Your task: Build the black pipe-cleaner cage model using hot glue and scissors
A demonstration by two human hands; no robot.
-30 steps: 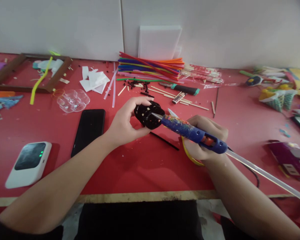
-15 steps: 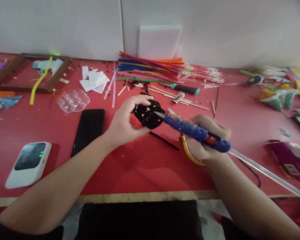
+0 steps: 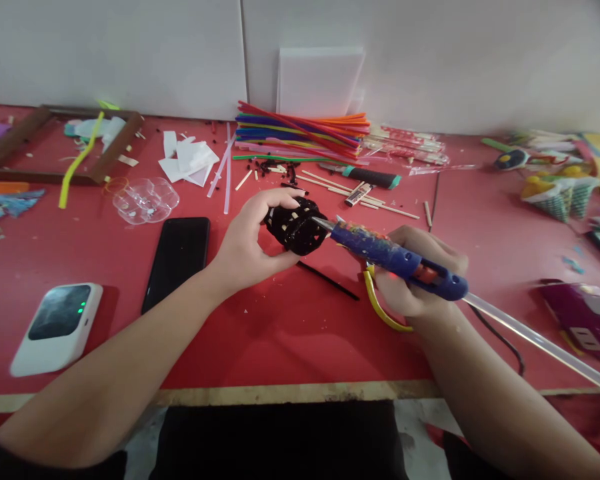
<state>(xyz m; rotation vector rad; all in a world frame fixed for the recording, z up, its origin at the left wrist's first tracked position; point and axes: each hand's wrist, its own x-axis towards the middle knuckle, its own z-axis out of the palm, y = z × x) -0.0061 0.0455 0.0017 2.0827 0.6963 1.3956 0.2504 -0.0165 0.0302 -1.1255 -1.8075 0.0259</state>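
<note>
A person's dark-clothed lap (image 3: 275,440) lies below the pale front edge (image 3: 280,395) of a red table (image 3: 260,340). On the near left a white device (image 3: 60,327) shows small green lights, and a black phone (image 3: 177,260) lies beyond it, beside the left forearm. Over on the near right sits a purple object (image 3: 570,310), partly cut off by the view. The right hand (image 3: 407,297) is wrapped around a blue, paint-speckled glue gun (image 3: 375,250); its fingers are bent, though how they press on the underside cannot be told. A clear glue stick (image 3: 535,337) runs out of the gun's back end, over the right forearm. A yellow handle (image 3: 380,307) lies on the table just beside this hand. Above the table, in front of the person, the left hand (image 3: 243,243) pinches a black fuzzy piece (image 3: 297,230) with pale specks, thumb on the near side and fingers curved over the far side. The metal nozzle (image 3: 323,225) points at the piece's right part; whether it touches cannot be told. Under the piece lies a thin black strip (image 3: 330,280). Farther off are a clear plastic tray (image 3: 145,200), a dark-handled cutter (image 3: 373,177), white paper pieces (image 3: 193,158) and a brown frame (image 3: 40,177). Behind these, a bundle of coloured stems (image 3: 300,133) lies before white sheets (image 3: 320,80) leaning on the wall (image 3: 110,53).
</note>
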